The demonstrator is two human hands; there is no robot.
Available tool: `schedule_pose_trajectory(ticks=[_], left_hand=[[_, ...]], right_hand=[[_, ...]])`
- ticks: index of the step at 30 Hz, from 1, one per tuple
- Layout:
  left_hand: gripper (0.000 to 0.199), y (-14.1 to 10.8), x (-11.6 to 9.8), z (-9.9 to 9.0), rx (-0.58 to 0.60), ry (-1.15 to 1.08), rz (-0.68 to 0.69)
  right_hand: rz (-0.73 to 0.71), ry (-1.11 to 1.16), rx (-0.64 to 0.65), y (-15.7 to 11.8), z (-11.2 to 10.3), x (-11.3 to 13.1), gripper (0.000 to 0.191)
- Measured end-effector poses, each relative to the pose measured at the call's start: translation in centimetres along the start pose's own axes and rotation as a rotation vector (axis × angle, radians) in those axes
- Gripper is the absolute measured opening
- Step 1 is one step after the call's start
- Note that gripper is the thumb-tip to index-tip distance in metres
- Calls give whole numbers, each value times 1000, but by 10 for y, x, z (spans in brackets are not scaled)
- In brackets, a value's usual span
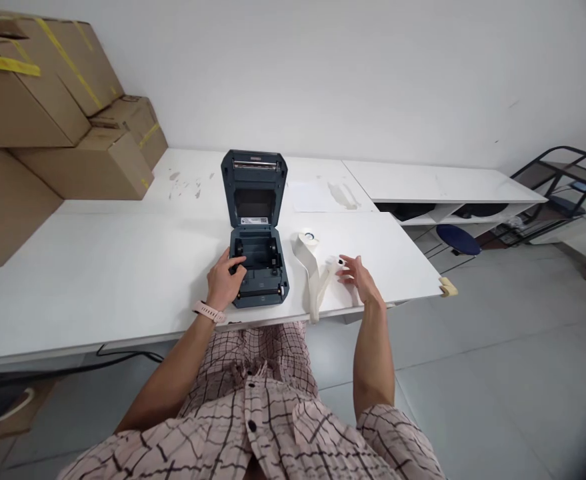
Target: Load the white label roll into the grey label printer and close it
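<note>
Far to the left of the left hand (227,280), cardboard boxes (80,160) with yellow tape are piled against the wall. That hand, with a pink wristband (209,311) below it, rests on the near left side of a dark printer (256,230); its fingers are bent in a narrow curl over the edge—whether they pinch anything, I cannot tell. The printer sits just right of those fingers on the white table (137,273), lid raised. Between the hands stands a paper roll (309,241), its strip (313,273) running to the table's near edge and doubling back to a small roll (339,263) at the right hand's fingertips. The right hand (360,279) is loosely spread, fingers parted—touching the small roll or just beside it, I cannot say. Well right of it, beyond the table, is a blue stool (457,239).
</note>
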State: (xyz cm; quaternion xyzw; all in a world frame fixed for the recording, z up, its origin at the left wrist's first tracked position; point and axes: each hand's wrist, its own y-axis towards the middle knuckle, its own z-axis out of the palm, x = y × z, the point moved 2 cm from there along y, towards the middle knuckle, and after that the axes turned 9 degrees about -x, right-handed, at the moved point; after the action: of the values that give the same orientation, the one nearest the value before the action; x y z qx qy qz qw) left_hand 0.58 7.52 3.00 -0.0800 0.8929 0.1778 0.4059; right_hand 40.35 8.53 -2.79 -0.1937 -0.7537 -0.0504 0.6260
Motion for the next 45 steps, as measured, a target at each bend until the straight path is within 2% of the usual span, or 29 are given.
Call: schedule_pose_trajectory(ticks=[7,11,15,17,20,24,27,29,31,33,35,37,41,45], left_hand=[[32,0,2,2,-18,-1,-3],[32,1,6,4,-22,-30,6],[34,0,7,5,-28,-51,14],[35,0,7,4,-40,-62,18],[33,-1,6,3,-42,-70,6],[38,-2,2,0,-1,-73,38],[49,2,2,-1,16,-47,86],[54,7,3,-1,11,-26,99],[58,12,6,-1,-3,-4,109],[59,17,7,-1,-10,18,127],[59,19,8,-1,-12,40,144],[58,20,7,-2,-13,63,158],[53,19,5,-3,-28,111,170],[53,19,5,-3,-19,106,177]], right_hand=[[-74,-28,202,21,42,21,77],[-104,-127,273,33,53,32,83],[-257,-234,282,49,57,62,67],[-323,-309,396,58,65,79,74],[-311,-401,523,71,84,96,86],[-332,-399,446,78,104,104,67],[-384,-308,352,67,109,117,58],[-425,-195,316,51,110,134,56],[-481,-96,348,30,115,156,55],[-564,-88,465,7,128,177,55],[-672,-202,614,-12,149,192,59],[-771,-434,713,-25,174,198,66],[-845,-888,724,-29,222,193,75],[-840,-1063,788,-23,252,181,75]])
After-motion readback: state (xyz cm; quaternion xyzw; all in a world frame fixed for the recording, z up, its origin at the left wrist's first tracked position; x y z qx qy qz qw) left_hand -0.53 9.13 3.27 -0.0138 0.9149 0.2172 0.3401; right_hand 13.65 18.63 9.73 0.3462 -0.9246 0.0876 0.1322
